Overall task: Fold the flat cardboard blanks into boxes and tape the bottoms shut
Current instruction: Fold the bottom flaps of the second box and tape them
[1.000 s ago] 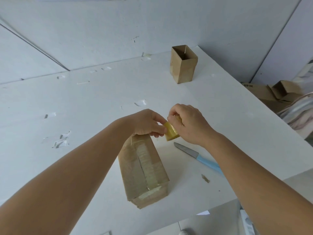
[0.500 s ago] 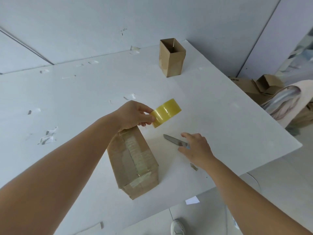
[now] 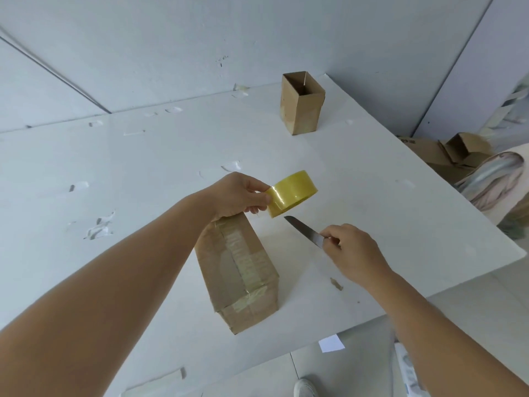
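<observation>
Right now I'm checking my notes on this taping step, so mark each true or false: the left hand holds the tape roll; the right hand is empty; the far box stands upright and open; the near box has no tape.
1. The left hand holds the tape roll: true.
2. The right hand is empty: false, it grips the knife.
3. The far box stands upright, open on top: true.
4. The near box has no tape: false, tape strips run along its seam.
</observation>
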The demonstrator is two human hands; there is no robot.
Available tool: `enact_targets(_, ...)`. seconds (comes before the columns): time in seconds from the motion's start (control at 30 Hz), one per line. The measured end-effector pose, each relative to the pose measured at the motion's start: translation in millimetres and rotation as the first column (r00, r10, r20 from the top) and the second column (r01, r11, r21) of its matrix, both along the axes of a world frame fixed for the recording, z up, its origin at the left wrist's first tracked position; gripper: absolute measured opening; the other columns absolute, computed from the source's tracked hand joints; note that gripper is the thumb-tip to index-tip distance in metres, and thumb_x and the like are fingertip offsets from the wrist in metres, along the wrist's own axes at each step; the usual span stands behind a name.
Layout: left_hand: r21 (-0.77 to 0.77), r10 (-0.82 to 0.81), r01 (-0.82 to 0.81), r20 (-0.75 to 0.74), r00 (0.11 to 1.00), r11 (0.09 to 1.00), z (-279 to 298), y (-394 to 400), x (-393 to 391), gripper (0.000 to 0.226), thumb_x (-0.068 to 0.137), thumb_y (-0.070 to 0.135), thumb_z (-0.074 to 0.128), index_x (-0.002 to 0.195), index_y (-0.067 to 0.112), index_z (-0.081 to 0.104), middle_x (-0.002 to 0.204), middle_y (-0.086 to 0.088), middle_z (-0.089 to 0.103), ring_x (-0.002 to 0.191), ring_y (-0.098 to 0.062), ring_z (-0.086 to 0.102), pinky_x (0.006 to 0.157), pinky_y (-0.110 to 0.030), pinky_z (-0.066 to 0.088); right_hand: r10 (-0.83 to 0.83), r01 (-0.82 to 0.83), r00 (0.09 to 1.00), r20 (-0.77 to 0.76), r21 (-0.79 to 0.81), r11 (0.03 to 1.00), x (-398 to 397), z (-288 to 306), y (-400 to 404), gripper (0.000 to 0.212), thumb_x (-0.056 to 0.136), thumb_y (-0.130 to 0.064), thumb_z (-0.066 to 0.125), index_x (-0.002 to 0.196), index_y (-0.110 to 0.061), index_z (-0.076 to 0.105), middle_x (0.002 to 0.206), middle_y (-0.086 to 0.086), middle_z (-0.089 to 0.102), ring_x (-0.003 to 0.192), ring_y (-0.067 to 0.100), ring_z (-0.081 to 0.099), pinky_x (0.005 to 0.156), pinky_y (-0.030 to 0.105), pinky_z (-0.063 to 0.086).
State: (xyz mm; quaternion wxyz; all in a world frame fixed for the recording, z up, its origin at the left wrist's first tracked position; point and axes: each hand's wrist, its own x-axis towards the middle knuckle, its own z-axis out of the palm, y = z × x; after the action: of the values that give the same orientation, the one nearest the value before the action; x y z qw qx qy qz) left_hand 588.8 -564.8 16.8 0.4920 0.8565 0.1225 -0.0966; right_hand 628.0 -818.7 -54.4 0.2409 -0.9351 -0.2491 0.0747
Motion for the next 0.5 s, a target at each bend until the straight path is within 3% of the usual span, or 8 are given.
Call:
enact_targets(0.13,-0.003,-0.004,0.004,0.006,1.000,1.000,0,1,0,0.020,0.087,0.014,0.063,0.094,0.030,0.073,0.075,0.007,0.071,0.065,-0.003,0.061,0.059,-0.012,0.046,0.052,-0.051,0.998,-0.019,0.082,0.995,-15,34,-1,0.015,0.088,-0.026,0.055,0.076,-0.021,0.062,0.071,-0.003,0.059,0.068,0.019,0.058,0.064,0.031,0.046)
enact_targets(0.27,-0.035,0.047,-0.046,0.027,0.999,0.998,-2,1,2,0.016,0.084,0.015,0.069,0.095,0.025,0.075,0.073,0.004,0.071,0.064,-0.007,0.059,0.059,-0.014,0.045,0.053,-0.050,0.998,-0.029,0.091,0.995,-28,59,2,0.018,0.087,-0.025,0.054,0.070,-0.020,0.055,0.062,0.000,0.058,0.062,0.024,0.059,0.058,0.033,0.046)
enact_targets(0.37,-0.033,0.053,-0.051,0.036,0.998,0.998,-2,2,2,0.015,0.082,0.017,0.071,0.094,0.024,0.076,0.069,0.005,0.068,0.060,-0.005,0.055,0.061,-0.016,0.045,0.093,-0.094,0.995,0.027,0.064,0.993,-35,74,10,0.014,0.088,-0.021,0.050,0.085,-0.028,0.061,0.067,-0.001,0.063,0.063,0.024,0.058,0.058,0.034,0.048)
enact_targets(0.43,-0.042,0.057,-0.055,0.042,0.997,0.998,-2,1,2,0.015,0.081,0.017,0.071,0.095,0.022,0.076,0.067,0.006,0.067,0.058,-0.003,0.054,0.060,-0.014,0.044,0.140,-0.141,0.985,0.097,0.002,0.990,-38,82,18,0.028,0.090,-0.020,0.045,0.108,-0.036,0.061,0.074,-0.001,0.067,0.067,0.024,0.057,0.060,0.034,0.049)
enact_targets(0.5,-0.039,0.068,-0.066,0.053,0.996,0.997,-3,1,1,0.017,0.080,0.018,0.072,0.096,0.021,0.076,0.065,0.008,0.067,0.057,-0.001,0.054,0.058,-0.012,0.044,0.194,-0.185,0.960,0.200,-0.061,0.981,-40,88,25,0.035,0.091,-0.019,0.042,0.120,-0.034,0.055,0.069,-0.001,0.062,0.065,0.025,0.054,0.057,0.034,0.046)
